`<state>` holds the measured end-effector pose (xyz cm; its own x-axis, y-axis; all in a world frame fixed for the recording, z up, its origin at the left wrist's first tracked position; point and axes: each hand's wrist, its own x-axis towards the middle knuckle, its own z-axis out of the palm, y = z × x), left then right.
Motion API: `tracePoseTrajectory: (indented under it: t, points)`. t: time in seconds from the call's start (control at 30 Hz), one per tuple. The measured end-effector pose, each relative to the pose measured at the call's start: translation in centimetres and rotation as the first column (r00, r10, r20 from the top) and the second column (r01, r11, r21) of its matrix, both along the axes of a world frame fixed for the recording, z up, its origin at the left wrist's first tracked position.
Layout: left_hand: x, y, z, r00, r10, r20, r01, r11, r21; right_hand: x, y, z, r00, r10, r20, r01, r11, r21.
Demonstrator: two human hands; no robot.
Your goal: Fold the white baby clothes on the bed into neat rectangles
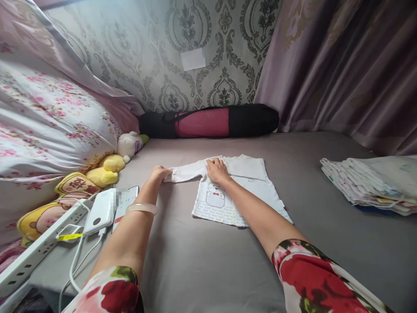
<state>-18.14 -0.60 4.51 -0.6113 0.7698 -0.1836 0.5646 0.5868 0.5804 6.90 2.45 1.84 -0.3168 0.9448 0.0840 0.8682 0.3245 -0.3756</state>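
Note:
A small white long-sleeved shirt [202, 204] lies spread on the grey bed sheet, with a bear drawing and rows of small print on its front. One sleeve [185, 171] stretches out to the left, and the other side appears folded across the chest. At the cuff of the outstretched sleeve, my left hand [159, 173] is closed, pinching the fabric. My right hand [217, 171] rests on the shirt near the shoulder of that sleeve, its fingers bent and a little apart. The fabric under my right palm is hidden.
A stack of folded clothes [374, 180] sits at the right. On the left are a power strip [42, 243], a white power bank [99, 211] with cables, a phone [130, 195] and plush toys [107, 169]. A black and pink long bag [202, 122] lies along the wall.

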Motion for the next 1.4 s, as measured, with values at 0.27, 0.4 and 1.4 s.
tracePoseTrajectory:
  t: [0.27,0.4,1.4]
  points:
    - [0.2,2.0,3.7,0.985,0.027,-0.168,0.026,0.953,0.301,-1.0,-0.4,-0.4,0.998,-0.043,0.042,0.040,0.998,0.049]
    - [2.4,2.4,6.3,0.976,-0.019,-0.218,0.116,0.890,0.440,-1.7,-0.6,-0.7,0.996,-0.054,0.069,0.048,0.995,0.091]
    - [21.1,0.0,-1.5,0.788,-0.588,-0.183,0.609,0.702,0.368,11.7,-0.2,0.9,-0.113,-0.688,-0.717,-0.361,0.700,-0.616]
